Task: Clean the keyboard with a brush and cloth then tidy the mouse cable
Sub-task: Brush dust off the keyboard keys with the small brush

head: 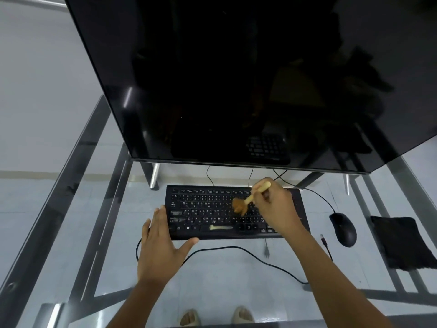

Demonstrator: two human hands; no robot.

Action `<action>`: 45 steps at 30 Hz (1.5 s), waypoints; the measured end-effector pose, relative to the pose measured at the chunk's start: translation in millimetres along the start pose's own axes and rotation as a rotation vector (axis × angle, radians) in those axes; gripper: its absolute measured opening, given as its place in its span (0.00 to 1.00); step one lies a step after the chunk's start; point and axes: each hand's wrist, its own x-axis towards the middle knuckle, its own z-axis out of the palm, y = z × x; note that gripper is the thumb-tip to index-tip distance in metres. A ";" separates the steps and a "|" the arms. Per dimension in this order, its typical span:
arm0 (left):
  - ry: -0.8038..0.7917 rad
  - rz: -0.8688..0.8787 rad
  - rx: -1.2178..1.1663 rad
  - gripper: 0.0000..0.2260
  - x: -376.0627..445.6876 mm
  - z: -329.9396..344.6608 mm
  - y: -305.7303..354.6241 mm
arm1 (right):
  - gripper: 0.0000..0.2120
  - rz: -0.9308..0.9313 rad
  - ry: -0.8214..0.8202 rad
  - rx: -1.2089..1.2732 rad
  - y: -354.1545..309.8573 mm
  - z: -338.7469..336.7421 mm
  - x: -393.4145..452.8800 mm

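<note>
Glass counter [99,209] carries a dark monitor [236,79], then the black keyboard [212,209]. Right of it lie the cloth [402,242] and mouse [343,229]. Left hand [160,245], fingers spread, steadies the keyboard's corner; right hand [274,207] fingers clamp the brush [248,200] on its keys.

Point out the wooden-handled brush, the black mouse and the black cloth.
Wooden-handled brush [256,192]: head view, on its pale handle above the bristles.
Black computer mouse [343,229]: head view, middle of its back.
Black folded cloth [399,242]: head view, centre of its top surface.
</note>
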 end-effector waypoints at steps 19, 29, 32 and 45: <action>0.006 0.093 0.166 0.50 -11.9 -8.4 -8.9 | 0.10 0.137 0.105 0.174 3.0 1.7 -9.0; -0.252 0.473 0.295 0.44 28.3 10.1 73.7 | 0.07 0.198 0.139 0.263 19.7 -20.2 -25.4; -0.301 0.470 0.294 0.45 32.2 21.8 86.1 | 0.04 0.275 -0.043 0.384 17.5 -23.1 -24.2; -0.289 0.412 0.380 0.47 18.6 47.4 95.0 | 0.06 0.061 0.233 0.155 18.7 -18.7 -9.1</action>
